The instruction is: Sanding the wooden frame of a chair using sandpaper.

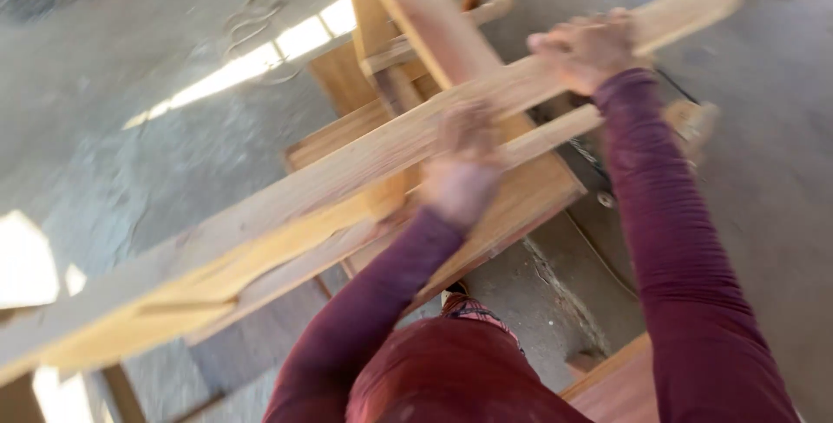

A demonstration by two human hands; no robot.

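Both hands clamp one long plank — left hand nearer, midway; right hand toward its far end

Carpentry workshop: raw timber planks, wooden frame, bare concrete floor.

One head-worn camera looks steeply down, close over the long plank and concrete floor.

Everything I see is smeared by motion blur, my left hand worst. Soft daylight fills the place; overexposed sun patches glare on the floor upper left and at the lower left edge.
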